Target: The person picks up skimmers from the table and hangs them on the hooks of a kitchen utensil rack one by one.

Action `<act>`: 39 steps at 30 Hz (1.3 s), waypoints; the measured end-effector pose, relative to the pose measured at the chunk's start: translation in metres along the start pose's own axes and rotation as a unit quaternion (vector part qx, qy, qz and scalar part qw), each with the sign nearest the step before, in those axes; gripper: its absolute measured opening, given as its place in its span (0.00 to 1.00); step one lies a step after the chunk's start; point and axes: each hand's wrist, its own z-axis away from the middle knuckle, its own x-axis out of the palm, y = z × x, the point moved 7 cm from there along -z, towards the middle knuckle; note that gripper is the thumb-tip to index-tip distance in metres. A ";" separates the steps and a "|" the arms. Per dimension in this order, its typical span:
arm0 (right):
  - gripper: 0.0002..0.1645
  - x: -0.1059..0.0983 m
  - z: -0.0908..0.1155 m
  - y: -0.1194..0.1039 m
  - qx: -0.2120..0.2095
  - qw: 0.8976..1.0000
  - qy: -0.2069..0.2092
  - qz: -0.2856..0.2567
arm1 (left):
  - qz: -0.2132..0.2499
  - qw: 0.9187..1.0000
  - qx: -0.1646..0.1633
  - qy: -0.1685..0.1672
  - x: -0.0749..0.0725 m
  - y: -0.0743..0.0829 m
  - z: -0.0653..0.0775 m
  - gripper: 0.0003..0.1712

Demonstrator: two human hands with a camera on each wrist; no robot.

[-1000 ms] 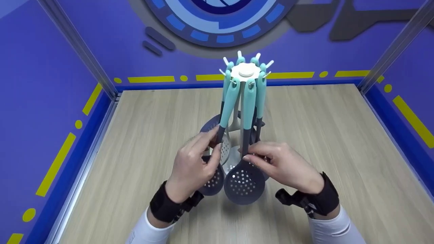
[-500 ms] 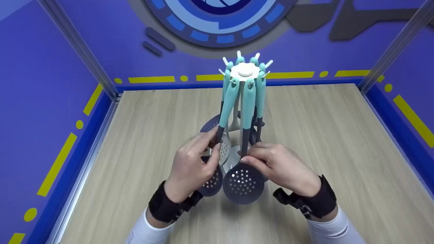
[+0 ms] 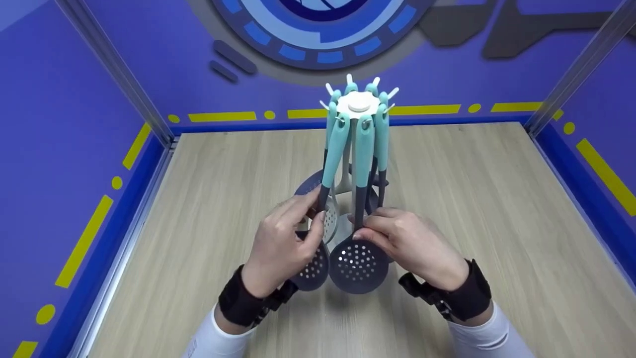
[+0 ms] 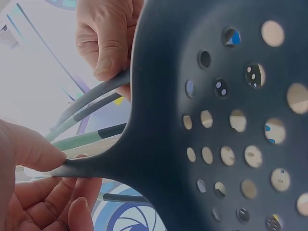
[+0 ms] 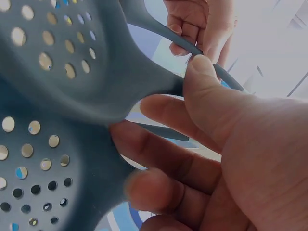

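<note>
A white rotating utensil stand (image 3: 358,104) carries several kitchen tools by their turquoise handles. My left hand (image 3: 285,231) pinches the dark grey neck of the front-left skimmer (image 3: 313,271) between thumb and fingers. In the left wrist view this skimmer (image 4: 159,106) fills the right side, its perforated bowl large. My right hand (image 3: 412,241) pinches the neck of the front skimmer (image 3: 358,268), thumb at the front. In the right wrist view, my other right fingers reach to a second perforated dark tool (image 5: 91,168) behind it. Both handles hang on the stand's hooks.
A white perforated tool (image 3: 330,219) and a dark slotted turner (image 3: 309,183) hang behind my left hand. The stand is on a wood-grain table (image 3: 213,174), with blue printed walls (image 3: 164,59) at the back and both sides.
My right hand has shifted slightly left, and the bowl of the front skimmer sits slightly higher in view. The left hand keeps its hold almost unmoved.
</note>
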 end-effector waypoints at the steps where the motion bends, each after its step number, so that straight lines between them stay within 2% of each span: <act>1: 0.12 0.000 0.000 0.000 0.000 1.000 -0.001 0.002 | 0.001 1.000 0.002 0.001 0.000 0.000 0.000 0.23; 11: 0.13 0.000 0.000 -0.002 -0.009 0.999 -0.008 0.044 | 0.001 1.000 0.008 0.006 0.001 0.001 0.000 0.24; 16: 0.13 0.000 0.002 -0.002 0.002 0.998 -0.009 0.061 | 0.001 1.000 0.005 0.006 0.001 0.000 0.000 0.23; 24: 0.17 -0.001 0.003 -0.002 0.010 0.998 -0.014 0.062 | 0.005 1.000 0.001 0.004 0.003 0.001 -0.001 0.23; 28: 0.21 -0.002 0.002 0.002 0.035 0.998 -0.012 0.056 | 0.007 1.000 0.003 0.003 0.004 0.001 -0.001 0.22; 39: 0.16 0.003 0.000 0.005 0.041 0.997 -0.015 0.060 | 0.022 1.000 0.005 0.007 0.011 0.001 -0.002 0.22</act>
